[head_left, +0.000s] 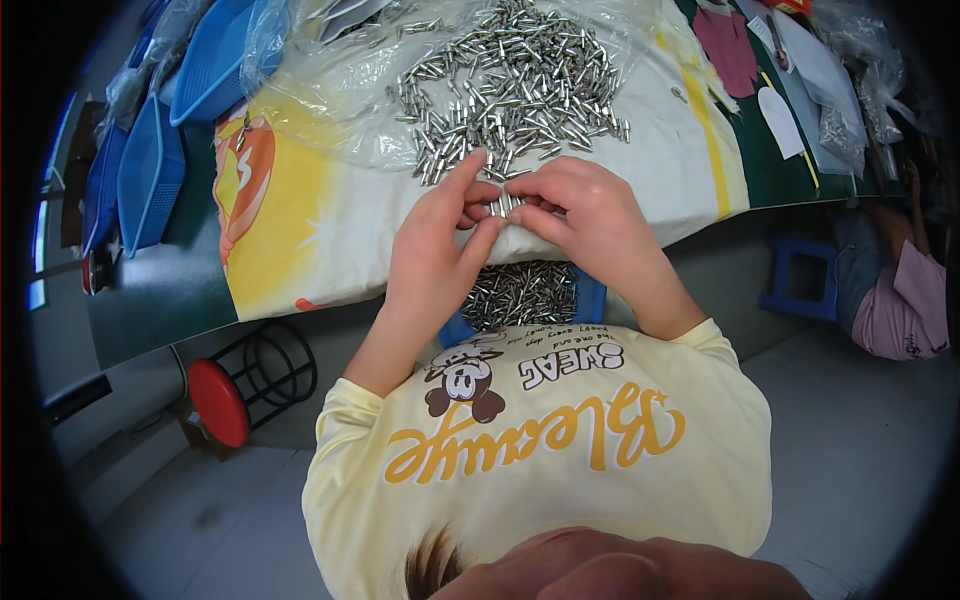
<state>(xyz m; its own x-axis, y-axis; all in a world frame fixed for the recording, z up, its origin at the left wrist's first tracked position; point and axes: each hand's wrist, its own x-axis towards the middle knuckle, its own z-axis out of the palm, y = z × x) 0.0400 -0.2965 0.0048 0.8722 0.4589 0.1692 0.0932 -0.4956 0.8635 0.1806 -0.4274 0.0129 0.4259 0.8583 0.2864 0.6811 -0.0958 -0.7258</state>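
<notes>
Small metal pins (504, 206) pinched between two hands, centre of the frame.
Left hand (437, 222) has thumb and fingers nearly together on the row's left end; the pins lie side by side, roughly upright in frame, about equally near both hands; right hand (592, 208) pinches the right end. Fingertips hide their number; the shirt (540, 480) cuts off the blue bin (592, 300) below.

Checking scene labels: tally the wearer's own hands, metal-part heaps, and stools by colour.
Own hands, left hand and right hand: 2
Metal-part heaps, table heap and lower heap: 2
Red stool: 1
Blue stool: 1
Total: 6
</notes>
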